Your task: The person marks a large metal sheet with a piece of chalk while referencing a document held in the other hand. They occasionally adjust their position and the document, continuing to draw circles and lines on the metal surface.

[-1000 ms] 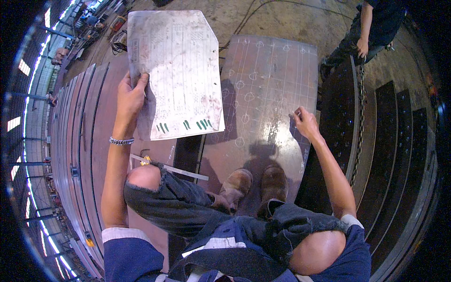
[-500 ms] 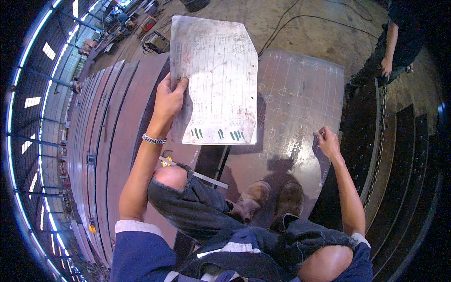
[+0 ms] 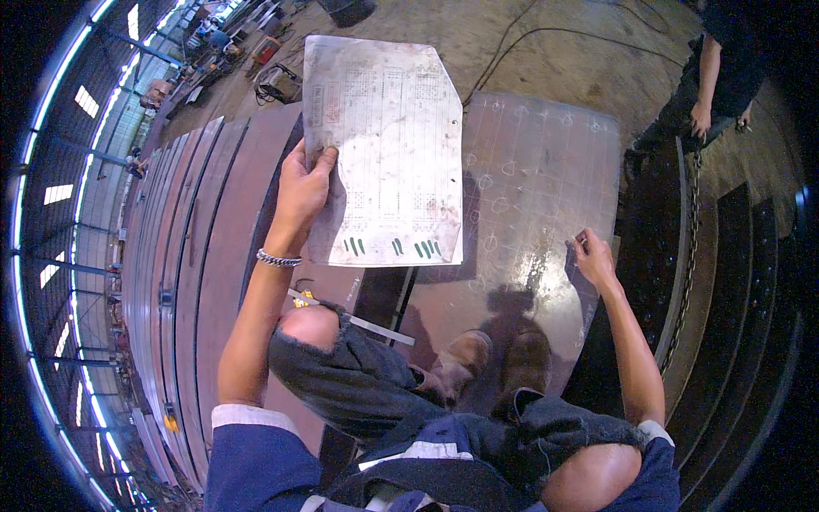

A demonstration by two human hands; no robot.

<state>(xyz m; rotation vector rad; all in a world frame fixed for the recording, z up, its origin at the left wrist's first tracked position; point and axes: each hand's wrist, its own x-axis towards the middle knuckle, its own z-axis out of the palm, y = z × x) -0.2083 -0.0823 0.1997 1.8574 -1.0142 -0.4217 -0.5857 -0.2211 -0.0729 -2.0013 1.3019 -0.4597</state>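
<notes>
Holding a paper sheet (image 3: 392,154) by its left edge in the left hand (image 3: 304,189), gripped with thumb on the face and fingers behind, raised above the steel plates. Noting brown and grey smudging over the white surface, a cut-off upper right corner and punched holes near the right edge. Finding dense printed tables in columns and a faint reddish stamp at upper left, too small to read; also three groups of thick dark green strokes along the lower edge.

Recording a chain bracelet (image 3: 278,258) on the left wrist. Placing the right hand (image 3: 593,254) over the right side of a steel plate (image 3: 546,196), with fingers curled and bunched at the tips; cannot tell about any small item pinched there.

Observing a flat metal strip (image 3: 380,331) beside the left knee. Noting brown boots (image 3: 526,354) on the plate, also white hand-drawn lines and circles, with illegible white writing near its right edge. Sighting farther off a hanging chain (image 3: 689,222), a co-worker's hand (image 3: 700,119) and a dark cable (image 3: 546,31) across the floor.
</notes>
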